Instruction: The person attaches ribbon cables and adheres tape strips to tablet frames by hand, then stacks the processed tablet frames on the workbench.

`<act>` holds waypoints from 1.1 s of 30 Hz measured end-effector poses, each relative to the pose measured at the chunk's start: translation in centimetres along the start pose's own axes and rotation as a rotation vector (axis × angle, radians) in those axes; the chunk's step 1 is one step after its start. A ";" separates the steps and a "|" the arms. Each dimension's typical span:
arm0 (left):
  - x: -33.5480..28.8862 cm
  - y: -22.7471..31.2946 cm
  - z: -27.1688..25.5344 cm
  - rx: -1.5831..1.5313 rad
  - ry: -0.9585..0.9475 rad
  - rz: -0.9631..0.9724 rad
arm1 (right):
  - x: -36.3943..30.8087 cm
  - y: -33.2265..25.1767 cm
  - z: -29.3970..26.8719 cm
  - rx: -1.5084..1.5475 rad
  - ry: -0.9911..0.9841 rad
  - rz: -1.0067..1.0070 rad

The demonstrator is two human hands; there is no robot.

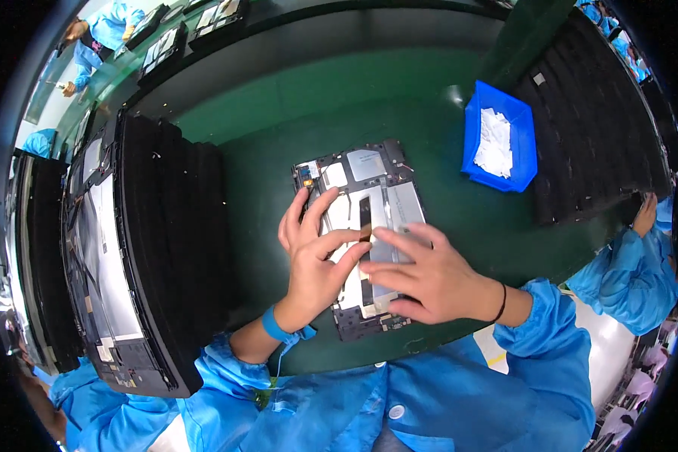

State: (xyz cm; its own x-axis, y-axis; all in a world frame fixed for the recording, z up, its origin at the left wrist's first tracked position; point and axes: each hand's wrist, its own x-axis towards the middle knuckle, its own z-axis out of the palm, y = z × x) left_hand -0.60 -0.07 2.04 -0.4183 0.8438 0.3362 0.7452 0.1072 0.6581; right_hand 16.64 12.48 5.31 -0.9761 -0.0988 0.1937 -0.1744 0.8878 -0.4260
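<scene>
An opened tablet-like device [367, 162] lies on the green table in front of me, with a black frame, silver and white plates and a dark strip [365, 207] down its middle. My left hand [309, 252] rests over its left side, thumb and forefinger pinched together above the strip. A small brownish piece [366, 233] shows at those fingertips; its kind I cannot make out. Over the right half is my right hand [433, 279], slightly blurred, its fingers apart and the forefinger tip close to the left fingertips. A blue band [279, 328] circles my left wrist.
At the left stands a stack of black trays [177, 226], with a similar device [113, 256] on its outer side. A blue bin [526, 143] with white paper-like pieces [494, 143] sits at the right, before more black trays [587, 128]. Co-workers in blue [629, 279] are nearby.
</scene>
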 end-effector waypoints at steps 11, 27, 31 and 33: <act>-0.3 0.4 -0.8 0.125 0.040 0.185 | -1.4 -0.6 1.7 0.131 0.302 0.438; -2.9 3.2 -0.9 0.405 0.147 0.867 | -2.0 -0.4 1.3 0.493 0.385 0.262; -2.2 3.0 -1.5 0.382 -0.004 1.201 | -2.2 -0.1 1.3 0.403 0.404 0.310; -2.3 3.2 -1.4 0.339 0.028 1.260 | -2.2 0.5 0.7 0.372 0.411 0.339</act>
State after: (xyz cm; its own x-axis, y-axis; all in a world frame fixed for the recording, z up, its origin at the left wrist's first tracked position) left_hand 2.00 -2.37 4.34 0.6516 0.4502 0.6105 0.7221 -0.6146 -0.3175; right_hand 18.64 12.83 4.04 -0.8684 0.4055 0.2853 0.0296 0.6167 -0.7866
